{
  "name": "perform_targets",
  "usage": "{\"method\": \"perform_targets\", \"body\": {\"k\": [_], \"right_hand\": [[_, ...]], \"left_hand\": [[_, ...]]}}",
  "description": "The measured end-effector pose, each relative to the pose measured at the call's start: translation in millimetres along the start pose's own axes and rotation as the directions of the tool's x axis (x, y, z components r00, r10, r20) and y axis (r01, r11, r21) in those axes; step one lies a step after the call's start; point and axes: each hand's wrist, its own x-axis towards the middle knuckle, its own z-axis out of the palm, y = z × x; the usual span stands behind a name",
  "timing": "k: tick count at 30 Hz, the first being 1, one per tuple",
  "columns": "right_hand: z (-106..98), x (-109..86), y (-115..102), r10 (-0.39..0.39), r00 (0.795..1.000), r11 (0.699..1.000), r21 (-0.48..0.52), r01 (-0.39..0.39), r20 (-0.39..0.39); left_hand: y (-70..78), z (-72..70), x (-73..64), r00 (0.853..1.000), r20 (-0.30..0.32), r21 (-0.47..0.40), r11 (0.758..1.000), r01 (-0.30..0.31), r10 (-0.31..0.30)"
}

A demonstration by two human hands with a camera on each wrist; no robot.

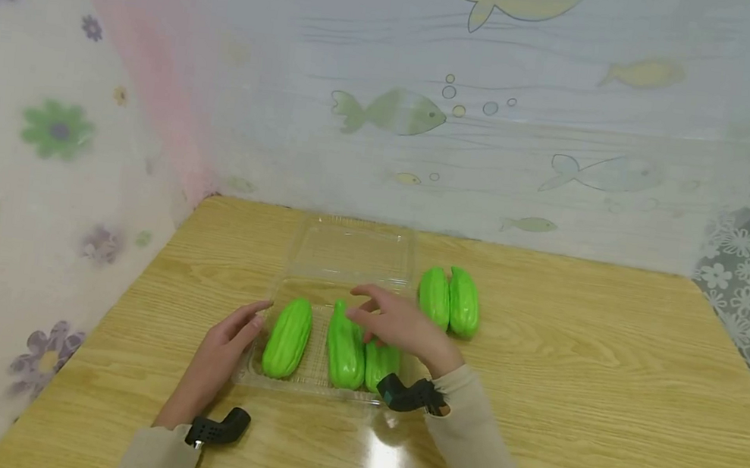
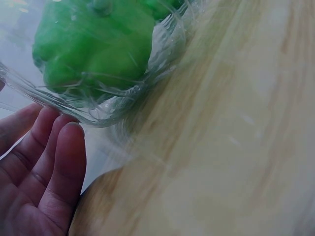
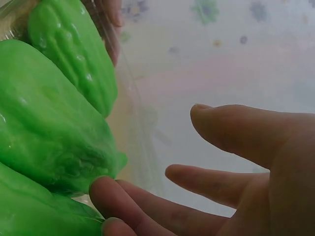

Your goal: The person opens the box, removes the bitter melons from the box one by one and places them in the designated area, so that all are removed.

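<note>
A clear plastic clamshell box [image 1: 331,392] stands on the table with its lid laid back. Three bright green, ridged gourds that look like bitter melons lie in it: one at the left [image 1: 288,338], one in the middle [image 1: 343,353] and one at the right [image 1: 380,366], partly covered by my right hand. My left hand [image 1: 214,358] is at the box's left side, its fingertips [image 2: 71,140] right at the plastic wall. Over the middle and right gourds, my right hand [image 1: 406,329] has its fingers spread and thumb apart, with nothing between them; fingertips [image 3: 106,194] overlap the middle gourd's tip.
Two more green gourds [image 1: 464,302] lie side by side on the table, just right of the box. The open lid [image 1: 352,251] extends toward the back edge. Behind the wooden table [image 1: 607,380] hangs a fish-patterned curtain [image 1: 384,151].
</note>
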Motion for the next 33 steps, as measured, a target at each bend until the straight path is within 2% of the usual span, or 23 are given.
{"method": "perform_targets", "body": {"k": [4, 9, 25, 33], "right_hand": [[4.2, 2.0, -2.1, -0.026, 1.000, 0.995, -0.099, 0.027, 0.010], [7.8, 3.3, -5.2, -0.064, 0.998, 0.968, -0.244, 0.067, 0.019], [19.9, 4.9, -8.7, -0.074, 0.995, 0.919, -0.382, 0.096, 0.071], [19.7, 5.0, -10.8, -0.066, 0.994, 0.913, -0.397, 0.094, 0.083]], "left_hand": [[-0.4, 0.0, -0.7, 1.000, 0.002, 0.010, 1.000, 0.002, -0.002], [-0.4, 0.0, -0.7, 1.000, 0.006, 0.010, 1.000, -0.008, 0.008], [0.3, -0.1, -2.9, 1.000, 0.002, -0.001, 1.000, 0.002, -0.002], [2.4, 0.0, -0.6, 1.000, 0.000, 0.008, 1.000, -0.001, 0.001]]}}
